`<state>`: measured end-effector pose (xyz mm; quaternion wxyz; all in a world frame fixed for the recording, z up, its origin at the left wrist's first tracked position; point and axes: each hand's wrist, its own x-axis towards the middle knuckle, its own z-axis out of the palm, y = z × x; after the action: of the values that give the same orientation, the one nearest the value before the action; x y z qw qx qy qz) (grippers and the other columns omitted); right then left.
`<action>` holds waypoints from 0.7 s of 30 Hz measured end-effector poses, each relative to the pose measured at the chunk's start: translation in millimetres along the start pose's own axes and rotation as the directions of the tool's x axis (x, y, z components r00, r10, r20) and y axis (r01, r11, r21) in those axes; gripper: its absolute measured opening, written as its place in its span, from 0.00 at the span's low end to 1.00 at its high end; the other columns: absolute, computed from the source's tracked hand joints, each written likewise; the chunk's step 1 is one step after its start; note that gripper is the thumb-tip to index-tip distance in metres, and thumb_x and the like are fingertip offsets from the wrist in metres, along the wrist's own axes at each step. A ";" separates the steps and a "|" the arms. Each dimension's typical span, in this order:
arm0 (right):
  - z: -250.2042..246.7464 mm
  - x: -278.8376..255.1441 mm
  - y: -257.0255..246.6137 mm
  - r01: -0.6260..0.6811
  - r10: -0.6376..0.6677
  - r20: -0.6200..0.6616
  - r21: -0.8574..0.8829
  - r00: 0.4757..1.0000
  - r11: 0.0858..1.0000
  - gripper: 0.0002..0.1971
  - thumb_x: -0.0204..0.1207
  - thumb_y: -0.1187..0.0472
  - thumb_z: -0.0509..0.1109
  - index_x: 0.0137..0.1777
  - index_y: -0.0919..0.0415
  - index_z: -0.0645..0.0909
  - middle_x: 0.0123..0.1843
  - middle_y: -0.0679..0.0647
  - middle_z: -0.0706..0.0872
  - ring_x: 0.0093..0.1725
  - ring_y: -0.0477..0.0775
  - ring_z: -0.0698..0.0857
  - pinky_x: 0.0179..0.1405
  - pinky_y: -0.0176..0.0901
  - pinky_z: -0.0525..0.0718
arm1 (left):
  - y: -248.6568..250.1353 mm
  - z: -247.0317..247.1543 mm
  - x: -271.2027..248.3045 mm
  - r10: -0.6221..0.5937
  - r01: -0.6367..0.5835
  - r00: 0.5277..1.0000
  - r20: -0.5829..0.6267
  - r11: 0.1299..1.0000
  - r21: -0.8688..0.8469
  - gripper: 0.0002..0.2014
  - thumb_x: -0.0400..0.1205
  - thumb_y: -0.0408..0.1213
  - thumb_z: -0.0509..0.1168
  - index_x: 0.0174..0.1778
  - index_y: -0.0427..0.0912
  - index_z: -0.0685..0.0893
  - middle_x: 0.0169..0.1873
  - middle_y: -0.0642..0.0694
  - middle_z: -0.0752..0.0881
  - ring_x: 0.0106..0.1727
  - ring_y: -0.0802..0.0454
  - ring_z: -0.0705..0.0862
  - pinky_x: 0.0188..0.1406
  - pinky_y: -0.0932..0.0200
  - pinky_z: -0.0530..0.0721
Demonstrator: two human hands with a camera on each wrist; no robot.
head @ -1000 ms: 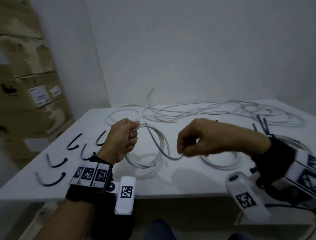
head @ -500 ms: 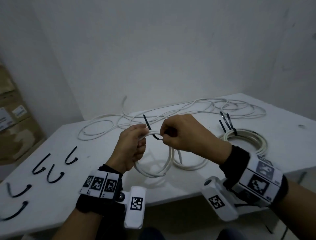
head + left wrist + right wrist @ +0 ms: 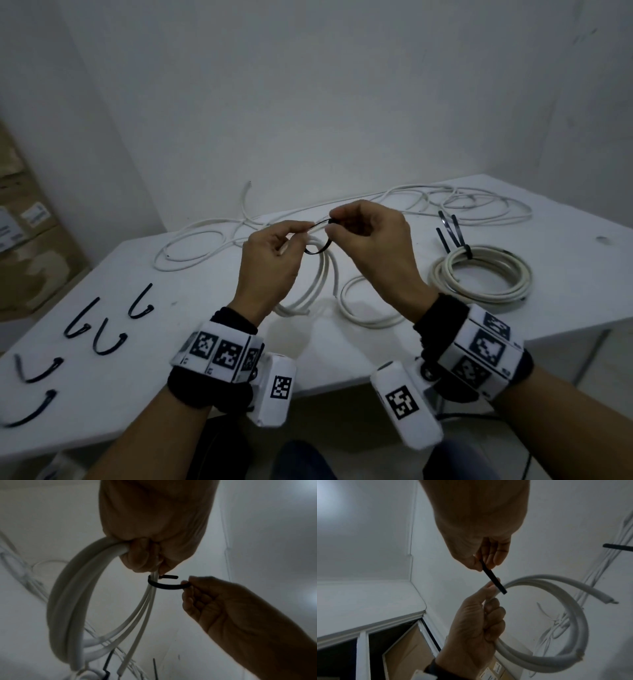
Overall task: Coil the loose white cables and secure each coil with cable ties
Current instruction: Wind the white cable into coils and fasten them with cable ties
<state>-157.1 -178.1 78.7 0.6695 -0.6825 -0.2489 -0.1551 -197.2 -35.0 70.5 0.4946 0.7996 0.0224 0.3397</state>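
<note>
1. A coil of white cable [image 3: 320, 274] is gripped in the left hand [image 3: 270, 263], whose fingers are curled round the bunched strands at the top of the coil; the coil hangs below the fist, and in the head view its lower part reaches the white table [image 3: 171, 359].
2. A black cable tie [image 3: 167, 584] is looped round the strands just below the left fist; one end is pinched between the thumb and fingers of the right hand [image 3: 371, 246], and the other end pokes out free beside the left fingers.
3. In the right wrist view the tie [image 3: 493, 580] is seen running from the right fingertips [image 3: 498, 559] down to the cable held in the left hand [image 3: 476, 632].
4. A cut end of the held cable is seen sticking out loose to the side of the coil.
5. To the right on the table a finished coil [image 3: 479, 274] is laid flat, bound with black ties [image 3: 452, 233] whose tails stand up.
6. Behind the hands, loose white cables [image 3: 462, 202] are spread along the far side of the table.
7. On the left part of the table five spare black ties [image 3: 106, 339], all curved, are laid apart from one another.
8. Cardboard boxes [image 3: 27, 246] are stacked against the wall to the left.
</note>
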 end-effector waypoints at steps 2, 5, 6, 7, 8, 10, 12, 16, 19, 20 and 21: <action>-0.3 0.6 3.9 0.000 0.000 0.004 -0.004 1.000 1.000 0.05 0.71 0.66 0.75 0.46 0.59 0.88 0.38 0.47 0.90 0.39 0.40 0.87 0.41 0.26 0.81 | 0.1 -0.7 -0.3 0.058 -0.057 0.998 -0.012 0.997 0.053 0.09 0.81 0.31 0.67 0.49 0.47 0.91 0.34 0.50 0.89 0.26 0.62 0.76 0.27 0.72 0.73; -0.9 1.1 8.8 -0.002 0.002 0.000 -0.017 1.000 1.000 0.07 0.71 0.67 0.75 0.48 0.60 0.89 0.39 0.46 0.90 0.39 0.38 0.87 0.42 0.26 0.81 | -0.6 -0.4 -0.8 0.111 -0.110 0.994 -0.005 0.990 0.088 0.11 0.81 0.28 0.66 0.49 0.46 0.90 0.36 0.55 0.89 0.29 0.67 0.81 0.32 0.77 0.73; -1.3 1.4 10.0 -0.001 0.001 -0.007 -0.018 1.000 1.000 0.07 0.71 0.67 0.75 0.48 0.61 0.89 0.39 0.47 0.90 0.39 0.38 0.87 0.42 0.26 0.81 | -0.7 0.2 -0.9 0.121 -0.121 0.993 -0.005 0.988 0.092 0.11 0.81 0.27 0.65 0.49 0.45 0.90 0.36 0.57 0.89 0.30 0.67 0.82 0.33 0.78 0.73; -1.4 1.5 11.1 0.002 -0.002 -0.013 -0.017 1.000 1.000 0.07 0.71 0.68 0.75 0.48 0.61 0.89 0.39 0.47 0.90 0.39 0.38 0.87 0.43 0.26 0.81 | -0.9 0.7 -0.9 0.131 -0.130 0.991 -0.005 0.987 0.097 0.11 0.81 0.27 0.65 0.49 0.45 0.90 0.36 0.58 0.89 0.31 0.66 0.83 0.34 0.77 0.74; -1.8 1.7 11.8 0.005 -0.005 -0.015 -0.015 1.000 1.000 0.07 0.71 0.68 0.75 0.48 0.61 0.89 0.40 0.47 0.90 0.40 0.38 0.87 0.43 0.26 0.82 | -0.8 1.0 -1.0 0.142 -0.141 0.990 -0.004 0.985 0.103 0.11 0.81 0.27 0.65 0.49 0.46 0.90 0.36 0.60 0.89 0.33 0.64 0.84 0.35 0.77 0.75; -2.4 0.9 12.9 0.008 -0.008 -0.008 -0.012 1.000 1.000 0.07 0.71 0.68 0.75 0.48 0.62 0.89 0.40 0.48 0.90 0.41 0.39 0.88 0.45 0.28 0.83 | -0.8 1.8 -1.2 0.165 -0.164 0.986 0.003 0.979 0.119 0.11 0.81 0.27 0.65 0.49 0.45 0.90 0.36 0.62 0.88 0.34 0.65 0.84 0.36 0.77 0.75; -2.8 0.3 14.1 0.009 -0.009 -0.002 -0.012 1.000 1.000 0.07 0.71 0.69 0.74 0.49 0.62 0.89 0.40 0.48 0.90 0.41 0.39 0.87 0.45 0.27 0.82 | -0.7 2.6 -1.8 0.187 -0.186 0.982 0.008 0.974 0.131 0.11 0.81 0.26 0.65 0.49 0.46 0.90 0.36 0.62 0.88 0.36 0.68 0.85 0.37 0.78 0.75; -4.1 0.9 16.6 0.008 -0.008 -0.011 -0.013 1.000 1.000 0.07 0.71 0.69 0.75 0.48 0.61 0.89 0.39 0.46 0.89 0.40 0.38 0.87 0.44 0.25 0.81 | -3.6 3.8 -2.0 0.207 -0.207 0.978 0.016 0.966 0.153 0.12 0.81 0.27 0.66 0.49 0.49 0.90 0.39 0.64 0.88 0.43 0.66 0.87 0.44 0.74 0.80; -5.6 1.2 18.5 0.005 -0.005 -0.007 -0.018 1.000 1.000 0.07 0.71 0.68 0.75 0.48 0.60 0.89 0.39 0.44 0.89 0.40 0.39 0.88 0.45 0.28 0.83 | -5.5 4.8 -2.1 0.222 -0.222 0.975 0.018 0.960 0.170 0.12 0.81 0.27 0.66 0.51 0.46 0.90 0.39 0.63 0.88 0.45 0.67 0.87 0.47 0.74 0.81; -6.1 1.0 19.0 0.006 -0.006 0.002 -0.027 1.000 1.000 0.07 0.71 0.68 0.75 0.48 0.60 0.89 0.39 0.44 0.89 0.40 0.38 0.87 0.45 0.27 0.82 | -5.6 5.1 -2.3 0.232 -0.232 0.972 0.020 0.956 0.182 0.12 0.81 0.27 0.66 0.51 0.46 0.91 0.39 0.62 0.88 0.45 0.67 0.87 0.46 0.75 0.80; -6.6 0.9 19.3 0.010 -0.009 0.011 -0.039 1.000 0.999 0.07 0.71 0.68 0.75 0.48 0.60 0.89 0.38 0.43 0.89 0.40 0.38 0.87 0.44 0.26 0.82 | -5.9 5.3 -2.3 0.243 -0.242 0.970 0.021 0.951 0.194 0.11 0.81 0.27 0.66 0.51 0.45 0.91 0.38 0.62 0.88 0.43 0.68 0.86 0.45 0.75 0.79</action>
<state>-145.0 -184.1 63.4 0.6538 -0.6952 -0.2528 -0.1593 -194.2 -37.0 63.0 0.3683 0.8405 -0.0419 0.3951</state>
